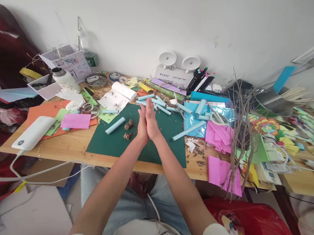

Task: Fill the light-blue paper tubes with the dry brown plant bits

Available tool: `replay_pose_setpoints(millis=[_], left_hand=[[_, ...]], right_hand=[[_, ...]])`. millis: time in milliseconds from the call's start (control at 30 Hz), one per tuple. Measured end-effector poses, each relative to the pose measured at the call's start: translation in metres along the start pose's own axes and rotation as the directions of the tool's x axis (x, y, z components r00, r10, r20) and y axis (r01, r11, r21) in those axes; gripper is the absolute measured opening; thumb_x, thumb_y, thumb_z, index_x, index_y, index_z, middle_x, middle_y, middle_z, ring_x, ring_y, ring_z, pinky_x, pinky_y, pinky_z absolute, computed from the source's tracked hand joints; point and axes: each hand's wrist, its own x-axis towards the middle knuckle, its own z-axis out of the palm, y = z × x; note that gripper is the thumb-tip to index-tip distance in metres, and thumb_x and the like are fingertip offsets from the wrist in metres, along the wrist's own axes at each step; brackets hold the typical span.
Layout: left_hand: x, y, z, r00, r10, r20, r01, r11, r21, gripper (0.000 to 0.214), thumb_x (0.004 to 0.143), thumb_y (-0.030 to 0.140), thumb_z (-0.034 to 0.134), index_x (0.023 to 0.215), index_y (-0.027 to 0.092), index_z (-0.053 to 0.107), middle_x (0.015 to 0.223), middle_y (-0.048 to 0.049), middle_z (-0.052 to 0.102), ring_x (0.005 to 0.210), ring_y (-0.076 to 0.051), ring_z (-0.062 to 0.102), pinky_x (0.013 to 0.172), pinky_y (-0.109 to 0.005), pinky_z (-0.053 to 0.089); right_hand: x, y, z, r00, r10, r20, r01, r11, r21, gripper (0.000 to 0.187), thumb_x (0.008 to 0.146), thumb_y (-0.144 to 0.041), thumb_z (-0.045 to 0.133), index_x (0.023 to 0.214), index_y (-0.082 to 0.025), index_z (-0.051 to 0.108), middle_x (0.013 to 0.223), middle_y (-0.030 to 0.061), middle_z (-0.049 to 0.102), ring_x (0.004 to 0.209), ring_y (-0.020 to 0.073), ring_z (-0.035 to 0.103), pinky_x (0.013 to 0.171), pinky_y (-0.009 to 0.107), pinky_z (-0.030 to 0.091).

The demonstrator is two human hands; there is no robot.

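My left hand (142,125) and my right hand (152,122) are pressed flat together, palm to palm, fingers stretched and pointing away from me. They hover over the far part of a dark green cutting mat (107,145). Nothing shows between the palms. Just left of them on the mat lie two small brown crumbly clumps (128,124) and a light blue paper roll (115,125). Several more blue rolls (189,130) lie to the right and behind.
The wooden table (67,146) is crowded: a white power bank (33,132) with its cable at left, pink paper sheets (75,121), an orange sheet (43,110), scissors (218,118), a bundle of dry twigs (242,132), a white bottle (65,79). A red bag (249,219) sits below at right.
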Motion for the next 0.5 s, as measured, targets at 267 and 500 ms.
replay_pose_setpoints(millis=[267, 500], left_hand=[[0.022, -0.008, -0.02, 0.995, 0.087, -0.038, -0.081, 0.987, 0.137, 0.076, 0.089, 0.072, 0.02, 0.155, 0.036, 0.017, 0.159, 0.0024, 0.028, 0.149, -0.026, 0.017, 0.119, -0.044, 0.027], [0.011, -0.012, -0.009, 0.991, 0.131, 0.02, -0.132, 0.956, 0.262, 0.069, 0.091, 0.068, 0.023, 0.153, 0.037, 0.022, 0.16, 0.0026, 0.023, 0.15, -0.025, 0.014, 0.118, -0.047, 0.027]], right_hand=[[-0.01, -0.008, -0.001, 0.998, -0.038, 0.057, 0.038, 0.999, -0.001, 0.074, 0.092, -0.073, 0.017, 0.155, -0.037, 0.002, 0.162, -0.0129, 0.002, 0.15, 0.0204, -0.01, 0.123, 0.05, 0.002], [0.006, 0.005, -0.007, 0.998, -0.048, -0.043, 0.043, 0.994, -0.102, 0.07, 0.092, -0.071, 0.013, 0.152, -0.042, -0.009, 0.16, -0.0161, -0.009, 0.149, 0.0223, -0.017, 0.122, 0.056, -0.005]])
